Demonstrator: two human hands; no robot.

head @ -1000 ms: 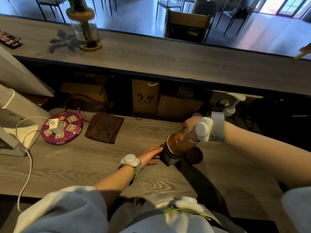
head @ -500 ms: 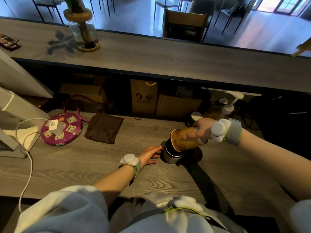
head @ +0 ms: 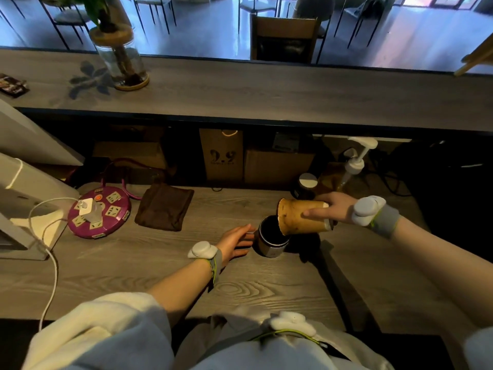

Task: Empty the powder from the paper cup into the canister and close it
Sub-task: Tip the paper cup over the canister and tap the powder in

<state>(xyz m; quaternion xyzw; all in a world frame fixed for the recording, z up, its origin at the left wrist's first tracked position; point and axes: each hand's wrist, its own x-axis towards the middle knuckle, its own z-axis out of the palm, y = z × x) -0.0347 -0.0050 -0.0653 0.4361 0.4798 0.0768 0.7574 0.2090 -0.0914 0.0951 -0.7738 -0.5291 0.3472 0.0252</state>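
A small metal canister (head: 272, 244) stands open on the wooden table (head: 133, 263), its inside dark. My right hand (head: 333, 209) grips a brown paper cup (head: 298, 217) lying on its side, mouth pointing left just above the canister's right rim. The cup's inner wall shows dark specks. My left hand (head: 234, 243) rests flat on the table with fingers apart, fingertips touching the canister's left side. A dark round shape (head: 306, 240) lies behind the canister under the cup; I cannot tell whether it is the lid.
A folded brown cloth (head: 164, 206) and a purple round power strip (head: 98, 212) with a white cable lie to the left. A pump bottle (head: 352, 166) and a white-capped jar (head: 306, 184) stand behind the cup. A raised counter (head: 266, 94) carries a plant jar (head: 120, 60).
My right hand has swung the cup from steeply tipped over the canister mouth up and to the right, leaving it on its side. The canister opening now shows. My left hand stayed put.
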